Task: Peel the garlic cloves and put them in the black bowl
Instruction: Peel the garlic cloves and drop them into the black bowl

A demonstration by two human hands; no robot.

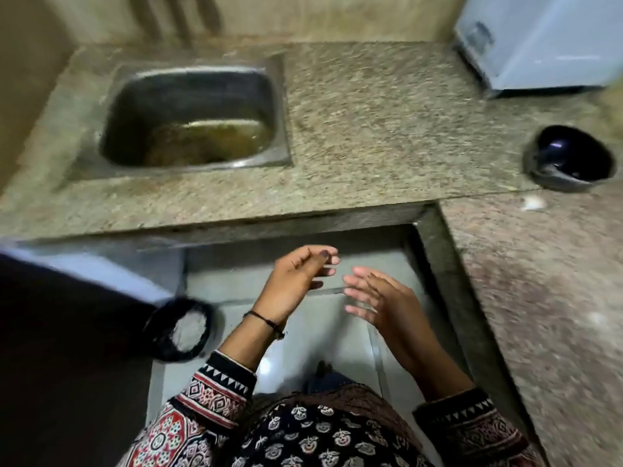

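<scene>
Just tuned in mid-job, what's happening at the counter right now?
A person stands in the corner of the granite counter with both hands out over the floor. The left hand has loosely curved fingers and the right hand is spread; neither visibly holds anything. The black bowl sits far right on the counter, its contents too dark to tell, with a small white scrap lying beside it.

Single wide-angle view, worn on the head, aimed forward and steeply down over the L-shaped tabletop (371, 112). Close above left hand (295, 281) and right hand (387, 303) near frame centre; sink (188, 112) off at 11 o'clock, black bowl (569, 160) far out at 2 o'clock. Blurred throughout.
</scene>
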